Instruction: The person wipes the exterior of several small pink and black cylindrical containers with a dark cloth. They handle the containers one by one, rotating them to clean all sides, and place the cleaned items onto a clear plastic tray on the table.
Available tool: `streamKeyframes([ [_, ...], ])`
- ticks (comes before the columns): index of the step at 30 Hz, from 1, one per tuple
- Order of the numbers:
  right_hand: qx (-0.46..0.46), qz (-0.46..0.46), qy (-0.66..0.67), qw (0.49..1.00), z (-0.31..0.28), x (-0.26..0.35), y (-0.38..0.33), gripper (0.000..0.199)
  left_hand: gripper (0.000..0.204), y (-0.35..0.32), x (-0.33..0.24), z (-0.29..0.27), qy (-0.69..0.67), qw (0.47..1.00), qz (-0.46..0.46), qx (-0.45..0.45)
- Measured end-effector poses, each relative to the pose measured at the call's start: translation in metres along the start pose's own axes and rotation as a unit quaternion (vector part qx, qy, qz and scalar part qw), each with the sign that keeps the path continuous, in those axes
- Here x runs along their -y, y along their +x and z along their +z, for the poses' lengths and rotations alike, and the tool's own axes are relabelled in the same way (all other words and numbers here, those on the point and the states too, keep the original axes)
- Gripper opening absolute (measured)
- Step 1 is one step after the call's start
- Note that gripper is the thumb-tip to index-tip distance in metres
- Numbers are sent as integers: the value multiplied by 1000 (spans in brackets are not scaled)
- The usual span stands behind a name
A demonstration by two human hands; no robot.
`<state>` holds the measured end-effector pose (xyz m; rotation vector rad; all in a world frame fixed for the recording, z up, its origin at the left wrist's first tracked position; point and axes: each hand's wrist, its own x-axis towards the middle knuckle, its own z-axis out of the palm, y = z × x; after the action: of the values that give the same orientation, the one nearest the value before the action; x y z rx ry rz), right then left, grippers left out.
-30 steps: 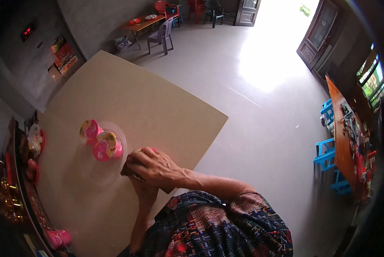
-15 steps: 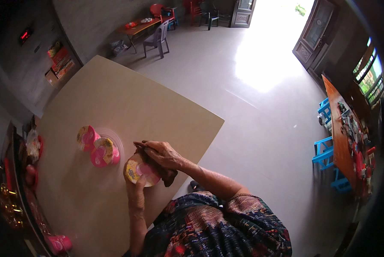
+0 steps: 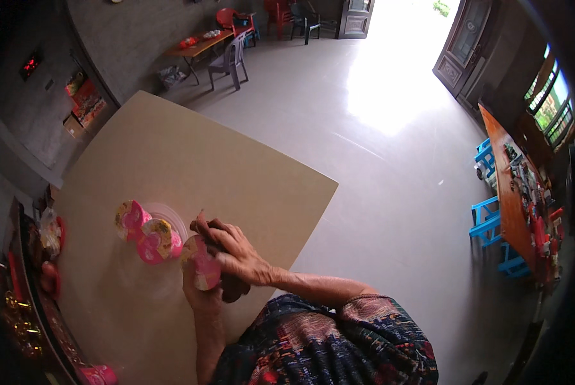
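Wiping looks like the step in hand: the left grip (image 3: 200, 296) holds a round tub (image 3: 200, 262) with a pink and pale yellow top, and the right grip (image 3: 243, 258) rubs or presses a brown cloth (image 3: 235, 290) on it. The tub is up over the near part of the tabletop (image 3: 223, 151), with its lid turned toward the eyes. Count the tub as the middle of a clock. The left grip is at 6 o'clock, curled snug around the tub's side. The right grip is at 3 o'clock, closed on the bunched cloth, with some cloth poking out at 12 o'clock and more hanging down at 4. Two more tubs, pink with yellow on their lids, sit close together at 10 o'clock: a near one (image 3: 156, 242) and a far one (image 3: 131, 218). A clear round thing (image 3: 179, 218) lies at 11 o'clock, just beside the near one; I can't tell if it is a plate or a lid. I think the next move calls for the left grip to turn the tub a bit and hold firm, but not squeeze, so the cloth can reach a new spot without denting the thin lid.
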<state>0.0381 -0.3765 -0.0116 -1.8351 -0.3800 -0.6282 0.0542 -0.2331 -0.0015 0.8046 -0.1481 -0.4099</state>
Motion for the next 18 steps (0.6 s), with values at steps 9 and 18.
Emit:
streamKeyframes([
  [9, 12, -65, -109, 992, -11, 8, 9, 45, 55, -1, -5, 5, 32, 997, -65, 21],
  [18, 288, 106, 302, 903, -10, -64, 58, 47, 49, -24, 4, -11, 1, 991, -135, 20],
])
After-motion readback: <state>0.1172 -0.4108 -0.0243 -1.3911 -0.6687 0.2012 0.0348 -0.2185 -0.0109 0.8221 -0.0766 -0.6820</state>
